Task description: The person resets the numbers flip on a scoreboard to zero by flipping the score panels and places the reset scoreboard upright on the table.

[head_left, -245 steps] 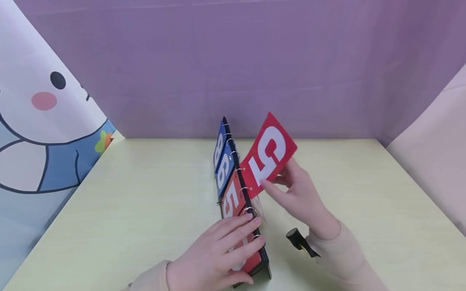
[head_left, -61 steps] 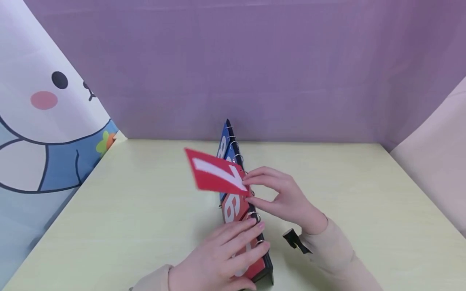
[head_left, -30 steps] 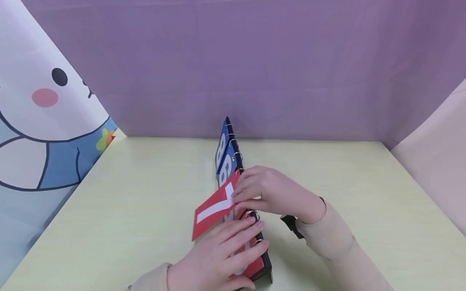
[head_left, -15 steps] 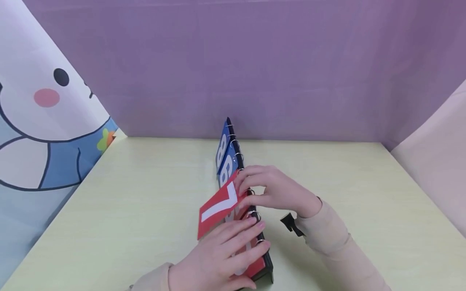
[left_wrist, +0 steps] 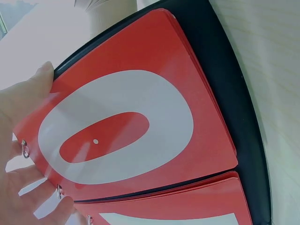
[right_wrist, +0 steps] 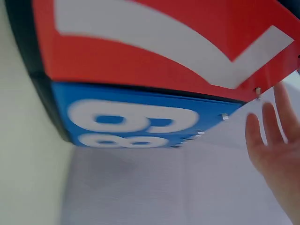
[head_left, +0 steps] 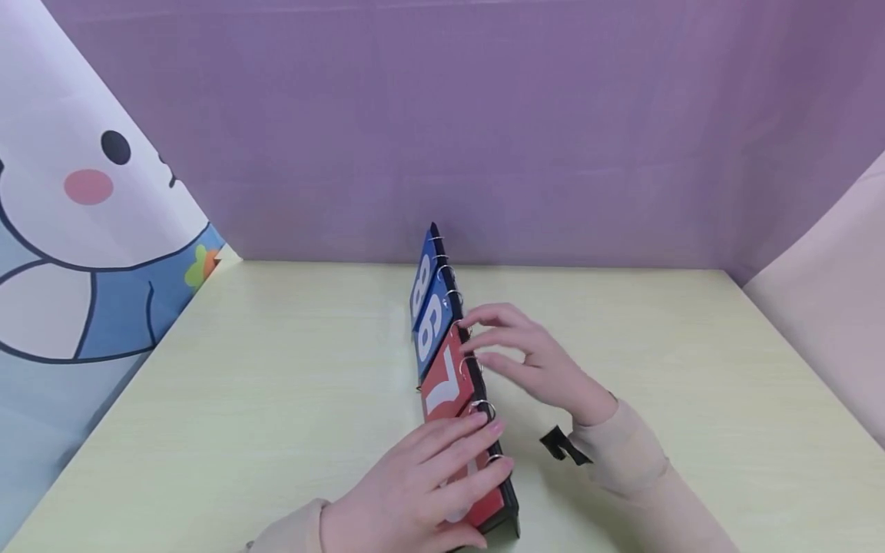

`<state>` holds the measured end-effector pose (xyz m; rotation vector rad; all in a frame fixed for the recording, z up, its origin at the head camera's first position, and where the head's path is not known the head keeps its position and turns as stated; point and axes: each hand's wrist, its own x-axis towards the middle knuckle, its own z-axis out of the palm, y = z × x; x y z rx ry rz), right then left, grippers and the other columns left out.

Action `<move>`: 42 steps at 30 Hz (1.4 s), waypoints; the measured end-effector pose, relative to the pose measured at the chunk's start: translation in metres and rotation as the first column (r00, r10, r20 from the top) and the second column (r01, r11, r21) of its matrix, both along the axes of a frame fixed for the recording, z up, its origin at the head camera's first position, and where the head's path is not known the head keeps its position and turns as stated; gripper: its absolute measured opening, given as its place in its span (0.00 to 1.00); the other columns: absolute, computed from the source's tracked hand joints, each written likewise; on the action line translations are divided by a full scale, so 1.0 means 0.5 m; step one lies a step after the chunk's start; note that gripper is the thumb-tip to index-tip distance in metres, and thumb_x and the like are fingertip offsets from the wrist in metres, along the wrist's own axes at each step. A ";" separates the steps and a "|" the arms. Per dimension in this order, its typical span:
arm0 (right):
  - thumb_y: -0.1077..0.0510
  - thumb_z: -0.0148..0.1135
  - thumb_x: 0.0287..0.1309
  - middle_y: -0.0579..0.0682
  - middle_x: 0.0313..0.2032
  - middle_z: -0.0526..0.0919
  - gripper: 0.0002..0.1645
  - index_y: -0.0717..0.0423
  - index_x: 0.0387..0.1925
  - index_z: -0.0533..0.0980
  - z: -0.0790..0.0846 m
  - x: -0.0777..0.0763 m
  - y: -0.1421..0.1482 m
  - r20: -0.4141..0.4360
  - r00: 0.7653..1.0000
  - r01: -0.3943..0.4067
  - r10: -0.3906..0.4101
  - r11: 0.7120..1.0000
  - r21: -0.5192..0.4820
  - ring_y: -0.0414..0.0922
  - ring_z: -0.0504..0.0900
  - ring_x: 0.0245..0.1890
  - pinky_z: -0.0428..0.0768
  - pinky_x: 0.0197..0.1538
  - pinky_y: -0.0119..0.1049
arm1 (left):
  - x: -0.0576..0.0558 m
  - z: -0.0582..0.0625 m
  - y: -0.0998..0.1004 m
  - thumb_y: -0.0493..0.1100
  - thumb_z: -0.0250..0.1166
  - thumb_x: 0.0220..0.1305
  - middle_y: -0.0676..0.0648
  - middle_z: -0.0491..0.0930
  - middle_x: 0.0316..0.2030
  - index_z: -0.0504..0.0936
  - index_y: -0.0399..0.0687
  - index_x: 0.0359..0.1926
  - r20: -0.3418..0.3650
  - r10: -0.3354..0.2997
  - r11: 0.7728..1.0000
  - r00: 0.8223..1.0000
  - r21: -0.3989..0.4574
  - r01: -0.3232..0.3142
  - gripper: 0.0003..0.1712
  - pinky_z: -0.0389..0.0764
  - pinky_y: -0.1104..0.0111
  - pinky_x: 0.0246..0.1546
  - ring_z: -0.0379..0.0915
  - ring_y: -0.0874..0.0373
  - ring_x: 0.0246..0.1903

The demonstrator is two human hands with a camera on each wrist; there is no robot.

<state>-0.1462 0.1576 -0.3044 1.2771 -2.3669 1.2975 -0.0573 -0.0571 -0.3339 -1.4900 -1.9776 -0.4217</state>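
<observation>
A black flip scoreboard (head_left: 508, 511) stands like a tent on the table, its numbered cards hung on metal rings. My left hand (head_left: 415, 484) holds its near end, fingers laid over the top ridge and thumb at the end edge. That end carries a red 0 card (left_wrist: 173, 136), mostly hidden in the head view. Beside it a red 7 card (head_left: 445, 376) lies flat against the board. Farther along are a blue 9 card (head_left: 432, 322) and a blue 8 card (head_left: 420, 280). My right hand (head_left: 542, 365) is at the ridge by the 7's rings, fingers spread, gripping nothing.
The pale table (head_left: 297, 338) runs back to a purple cloth (head_left: 442, 130). A cartoon-printed cloth (head_left: 76, 230) hangs at the left, a pale one (head_left: 836, 284) at the right. A black strap piece (head_left: 563, 445) sticks out at the right sleeve.
Earlier the right hand lifted a red 5 card over the back. The red 7 card has since swung down to lie on the board, and the right hand has let go. The left hand stays put.
</observation>
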 end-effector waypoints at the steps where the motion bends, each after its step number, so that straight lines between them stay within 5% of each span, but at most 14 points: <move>1: 0.63 0.56 0.63 0.55 0.54 0.75 0.10 0.59 0.43 0.80 -0.008 -0.002 0.006 0.081 0.996 0.039 -0.037 0.999 -0.033 0.46 0.70 0.58 0.71 0.61 0.38 | 0.001 0.001 0.000 0.66 0.67 0.52 0.42 0.71 0.62 0.73 0.47 0.58 0.012 0.001 1.000 1.000 -0.005 -0.001 0.39 0.69 0.61 0.62 0.65 0.50 0.64; 3: 0.64 0.56 0.63 0.55 0.54 0.75 0.12 0.60 0.47 0.78 -0.025 -0.009 0.019 0.277 0.956 0.122 -0.096 0.989 -0.079 0.45 0.72 0.57 0.73 0.60 0.39 | 0.001 0.002 -0.002 0.65 0.67 0.51 0.42 0.71 0.62 0.73 0.47 0.58 0.024 0.004 1.000 1.000 -0.011 -0.004 0.40 0.69 0.61 0.62 0.64 0.51 0.64; 5: 0.60 0.56 0.63 0.56 0.55 0.75 0.16 0.60 0.51 0.75 -0.044 -0.018 0.029 0.461 0.878 0.178 -0.130 0.982 -0.061 0.47 0.72 0.58 0.72 0.61 0.45 | 0.001 0.002 -0.003 0.65 0.68 0.50 0.42 0.71 0.61 0.73 0.48 0.58 0.022 0.006 1.000 1.000 -0.013 -0.005 0.40 0.69 0.61 0.62 0.65 0.51 0.64; 8: 0.55 0.58 0.63 0.57 0.58 0.74 0.23 0.59 0.57 0.72 -0.074 -0.037 0.038 0.612 0.776 0.168 -0.152 0.985 0.032 0.52 0.71 0.60 0.69 0.63 0.53 | 0.000 0.002 -0.004 0.65 0.68 0.50 0.42 0.71 0.61 0.74 0.48 0.58 0.018 0.010 1.000 1.000 -0.013 -0.010 0.40 0.69 0.61 0.62 0.65 0.51 0.63; 10: 0.53 0.60 0.61 0.57 0.59 0.74 0.26 0.57 0.59 0.70 -0.090 -0.044 0.039 0.661 0.736 0.121 -0.143 0.989 0.078 0.53 0.69 0.62 0.67 0.63 0.55 | 0.001 0.002 -0.004 0.65 0.69 0.49 0.43 0.72 0.61 0.73 0.48 0.58 0.024 0.013 1.000 1.000 -0.016 -0.013 0.40 0.69 0.61 0.62 0.65 0.51 0.63; 13: 0.51 0.64 0.58 0.55 0.58 0.74 0.28 0.56 0.58 0.70 -0.104 -0.051 0.036 0.696 0.709 0.069 -0.113 0.994 0.090 0.54 0.70 0.61 0.65 0.63 0.57 | 0.002 0.002 -0.003 0.65 0.71 0.46 0.43 0.72 0.61 0.73 0.48 0.59 0.042 0.016 1.000 0.999 -0.017 -0.015 0.42 0.70 0.61 0.62 0.65 0.52 0.63; 19: 0.52 0.67 0.54 0.54 0.55 0.75 0.26 0.55 0.53 0.72 -0.109 -0.051 0.031 0.711 0.698 0.047 -0.091 0.996 0.082 0.55 0.70 0.61 0.65 0.62 0.58 | 0.001 0.004 -0.004 0.65 0.72 0.44 0.43 0.72 0.61 0.73 0.48 0.58 0.040 0.014 1.000 0.999 -0.015 -0.013 0.43 0.70 0.61 0.61 0.65 0.51 0.63; 23: 0.54 0.67 0.55 0.55 0.52 0.76 0.21 0.58 0.48 0.73 -0.111 -0.053 0.032 0.699 0.711 0.033 -0.079 0.996 0.080 0.55 0.72 0.59 0.69 0.61 0.55 | 0.000 0.003 -0.005 0.65 0.71 0.45 0.42 0.72 0.60 0.74 0.47 0.57 0.009 0.011 1.000 1.000 -0.006 -0.011 0.42 0.70 0.61 0.61 0.66 0.50 0.62; 26: 0.56 0.67 0.55 0.54 0.47 0.78 0.18 0.60 0.44 0.72 -0.112 -0.058 0.038 0.688 0.724 0.014 -0.061 0.997 0.075 0.52 0.76 0.53 0.71 0.57 0.49 | -0.001 0.003 -0.004 0.65 0.71 0.46 0.42 0.72 0.61 0.74 0.47 0.58 0.004 0.008 1.000 1.000 0.001 -0.008 0.42 0.70 0.61 0.61 0.66 0.50 0.62; 32: 0.57 0.64 0.56 0.50 0.37 0.79 0.14 0.60 0.39 0.71 -0.119 -0.077 0.078 0.703 0.708 -0.013 -0.066 0.994 0.106 0.47 0.77 0.41 0.73 0.49 0.40 | 0.000 0.005 -0.004 0.65 0.71 0.46 0.42 0.72 0.61 0.73 0.47 0.58 0.018 0.005 1.000 1.000 -0.005 -0.005 0.42 0.70 0.61 0.61 0.66 0.51 0.63; 42: 0.58 0.63 0.57 0.50 0.37 0.83 0.13 0.63 0.39 0.73 -0.111 -0.096 0.141 0.701 0.685 0.126 -0.199 0.980 0.155 0.46 0.80 0.40 0.77 0.48 0.37 | 0.004 0.007 -0.007 0.64 0.71 0.46 0.45 0.69 0.63 0.70 0.50 0.62 0.123 0.023 0.998 0.992 -0.066 -0.015 0.45 0.73 0.64 0.59 0.63 0.55 0.64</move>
